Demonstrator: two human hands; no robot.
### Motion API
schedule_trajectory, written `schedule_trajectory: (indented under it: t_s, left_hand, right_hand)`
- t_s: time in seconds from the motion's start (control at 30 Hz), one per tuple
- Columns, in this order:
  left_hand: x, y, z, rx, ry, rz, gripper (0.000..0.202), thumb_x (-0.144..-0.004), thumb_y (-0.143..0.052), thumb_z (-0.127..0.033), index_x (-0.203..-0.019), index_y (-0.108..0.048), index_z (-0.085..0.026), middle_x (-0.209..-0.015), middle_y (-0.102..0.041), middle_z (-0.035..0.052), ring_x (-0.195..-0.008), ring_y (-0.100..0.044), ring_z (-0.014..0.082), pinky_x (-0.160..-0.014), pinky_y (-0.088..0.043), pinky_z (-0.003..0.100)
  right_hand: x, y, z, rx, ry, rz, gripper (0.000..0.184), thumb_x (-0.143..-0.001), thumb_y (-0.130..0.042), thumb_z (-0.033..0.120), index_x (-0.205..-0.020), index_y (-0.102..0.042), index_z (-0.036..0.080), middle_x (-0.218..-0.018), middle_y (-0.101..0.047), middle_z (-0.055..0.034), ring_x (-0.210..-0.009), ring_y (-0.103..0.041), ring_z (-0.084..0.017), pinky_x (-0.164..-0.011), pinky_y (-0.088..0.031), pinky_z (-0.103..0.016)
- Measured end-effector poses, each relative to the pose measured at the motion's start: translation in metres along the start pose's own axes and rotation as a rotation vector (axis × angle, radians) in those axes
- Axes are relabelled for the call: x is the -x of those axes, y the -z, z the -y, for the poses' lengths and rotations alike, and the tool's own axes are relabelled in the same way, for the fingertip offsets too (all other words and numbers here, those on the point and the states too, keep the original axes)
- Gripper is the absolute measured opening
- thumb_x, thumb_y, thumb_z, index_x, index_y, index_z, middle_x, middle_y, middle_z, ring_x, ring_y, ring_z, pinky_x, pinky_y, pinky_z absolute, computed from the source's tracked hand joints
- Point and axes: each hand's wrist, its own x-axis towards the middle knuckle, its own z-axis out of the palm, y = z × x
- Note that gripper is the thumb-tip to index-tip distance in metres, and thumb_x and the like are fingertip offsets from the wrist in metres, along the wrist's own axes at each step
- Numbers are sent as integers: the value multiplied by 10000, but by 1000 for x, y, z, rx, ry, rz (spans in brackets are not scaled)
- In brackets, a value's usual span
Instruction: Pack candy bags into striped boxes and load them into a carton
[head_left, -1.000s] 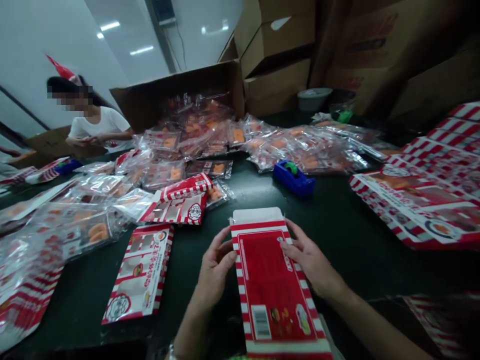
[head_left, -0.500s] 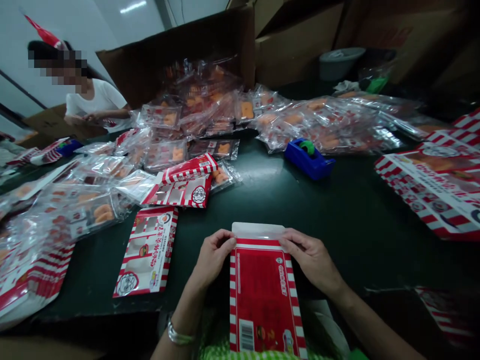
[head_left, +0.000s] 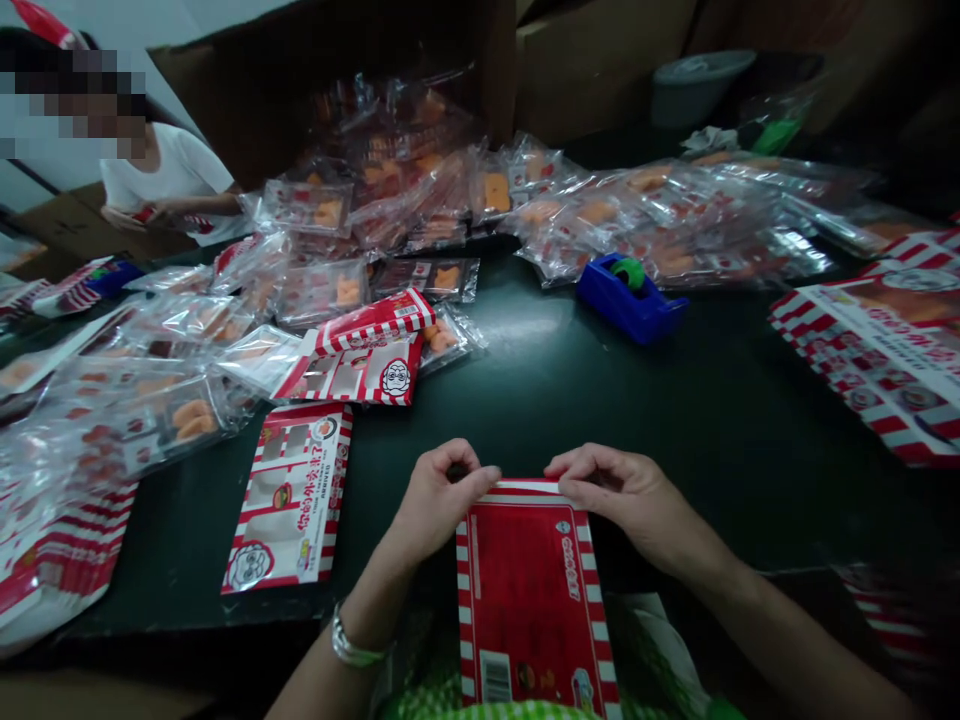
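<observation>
A red cardboard box [head_left: 529, 590] with striped edges stands before me, its printed back facing up and its lower end against my lap. My left hand [head_left: 439, 500] pinches the left end of its top edge between thumb and fingers. At the right end of that edge, my right hand [head_left: 626, 500] is closed in the same way. The white end flap is folded down, and only a thin strip shows between my hands. To the left on the dark green table lies another box [head_left: 292, 500] with cut-out windows.
A blue tape dispenser [head_left: 628, 298] stands beyond my right hand. Clear packs with orange pieces [head_left: 195, 420] cover the left and back. Flat printed cartons [head_left: 885, 370] lie at the right, a stack of cartons [head_left: 67, 560] at the left. A person [head_left: 165, 180] sits at the far left.
The white flap stood up from the box's top edge and is now folded over. Both hands have moved inward along that edge. My view has shifted slightly.
</observation>
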Motion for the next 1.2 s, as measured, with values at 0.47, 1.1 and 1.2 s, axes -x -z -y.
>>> schedule_trajectory:
  t_s: [0.47, 1.1, 1.2]
  left_hand:
    - [-24, 19, -18, -110, -93, 245, 125, -788, -646, -242, -714, -719, -172, -730, -608, 14, -673, -543, 129, -639, -411, 245]
    - [3, 4, -7, -321, -235, -107, 182, -855, -576, -187, -698, -664, -163, -706, -647, 4, -664, -581, 115, -650, -455, 221]
    - [18, -2, 3, -367, -333, -144, 206, -931, -483, -188, -894, -685, -173, -906, -716, 45, -823, -663, 131, -769, -507, 222]
  right_hand:
    - [-4, -15, 5, 36, -56, -42, 287, -827, -635, 482, -900, -734, 223, -930, -734, -34, -793, -672, -189, -668, -554, -258]
    - [1, -14, -2, 100, -19, -134, 238, -764, -695, 437, -879, -754, 238, -939, -755, -48, -816, -694, -208, -690, -565, -249]
    - [5, -14, -2, 116, 12, -147, 225, -785, -678, 431, -877, -753, 240, -968, -749, -49, -882, -686, -212, -727, -557, -251]
